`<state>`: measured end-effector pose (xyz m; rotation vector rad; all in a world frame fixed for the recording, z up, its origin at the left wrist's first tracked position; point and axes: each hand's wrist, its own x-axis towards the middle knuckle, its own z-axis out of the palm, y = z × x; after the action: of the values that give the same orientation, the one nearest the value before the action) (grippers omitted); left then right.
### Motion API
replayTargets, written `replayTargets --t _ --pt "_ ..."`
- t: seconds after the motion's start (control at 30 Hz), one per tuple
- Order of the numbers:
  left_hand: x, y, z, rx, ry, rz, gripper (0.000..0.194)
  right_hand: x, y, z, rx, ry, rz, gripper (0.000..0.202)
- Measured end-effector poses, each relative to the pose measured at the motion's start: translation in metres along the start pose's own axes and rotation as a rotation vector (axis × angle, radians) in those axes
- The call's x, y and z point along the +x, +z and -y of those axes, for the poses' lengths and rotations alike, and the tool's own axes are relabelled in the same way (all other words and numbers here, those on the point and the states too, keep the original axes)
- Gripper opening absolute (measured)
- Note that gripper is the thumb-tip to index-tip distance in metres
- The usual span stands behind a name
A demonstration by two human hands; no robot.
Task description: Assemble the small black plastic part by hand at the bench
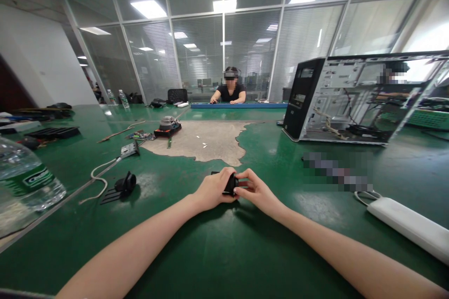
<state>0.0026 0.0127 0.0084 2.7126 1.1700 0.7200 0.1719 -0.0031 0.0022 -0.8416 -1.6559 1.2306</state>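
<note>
Close in front of me, a small black plastic part (229,185) is held between both hands just above the green table (210,247). My left hand (212,190) wraps around it from the left, fingers bent over its top. From the right, my right hand (257,190) pinches its edge with thumb and fingertips. The fingers cover much of the part, so its exact kind does not show. To the left of my hands lies a black piece with slotted prongs and a round end (121,187), touched by neither hand.
At the left stands a water bottle (31,180). An opened computer case (305,103) is at the right, with a long white block (403,222) nearer me. Ahead lie a bare patch (210,138), a red-black device (168,127) and a metal bracket (129,149). Another person (230,91) sits opposite.
</note>
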Motion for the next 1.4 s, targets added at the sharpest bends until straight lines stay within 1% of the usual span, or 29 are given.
replayTargets --t 0.13,0.27,0.37,0.47,0.53,0.67,0.73,0.9,1.0,1.07,1.23,1.4 --pt "0.0 0.0 0.001 0.001 -0.012 -0.006 0.055 0.002 0.0 -0.001 -0.028 0.002 -0.009 0.023" --pt "0.001 0.001 0.002 -0.015 -0.017 -0.003 0.056 0.005 -0.001 -0.005 -0.09 -0.008 -0.035 0.028" --pt "0.001 0.0 0.002 -0.019 -0.019 0.002 0.055 0.005 -0.004 -0.008 -0.104 -0.008 0.024 0.027" --pt "0.0 0.0 0.003 -0.013 -0.027 0.009 0.057 0.005 -0.007 -0.008 -0.037 -0.058 0.108 0.03" --pt "0.0 0.0 0.003 -0.008 -0.03 0.008 0.057 0.004 -0.007 -0.006 -0.005 -0.076 0.121 0.031" --pt "0.0 0.001 0.001 0.001 -0.033 -0.011 0.056 0.005 -0.003 -0.003 -0.034 -0.051 0.02 0.02" --pt "0.0 0.001 0.001 0.004 -0.032 -0.015 0.056 0.006 -0.002 -0.003 -0.049 -0.044 -0.012 0.02" --pt "0.001 0.0 0.002 -0.005 -0.019 -0.013 0.054 0.008 -0.001 -0.005 -0.093 -0.014 -0.022 0.024" --pt "0.001 0.0 0.003 0.0 -0.022 -0.01 0.056 0.006 -0.002 -0.005 -0.061 -0.02 0.045 0.025" --pt "0.001 0.0 0.004 0.002 -0.027 -0.005 0.057 0.005 -0.003 -0.004 -0.03 -0.034 0.064 0.026" --pt "0.001 0.002 0.005 -0.033 -0.029 -0.017 0.057 0.008 -0.001 -0.003 -0.06 -0.032 -0.032 0.02" --pt "0.002 0.002 0.005 -0.028 -0.033 -0.01 0.057 0.01 -0.002 -0.004 -0.086 0.018 -0.067 0.025"
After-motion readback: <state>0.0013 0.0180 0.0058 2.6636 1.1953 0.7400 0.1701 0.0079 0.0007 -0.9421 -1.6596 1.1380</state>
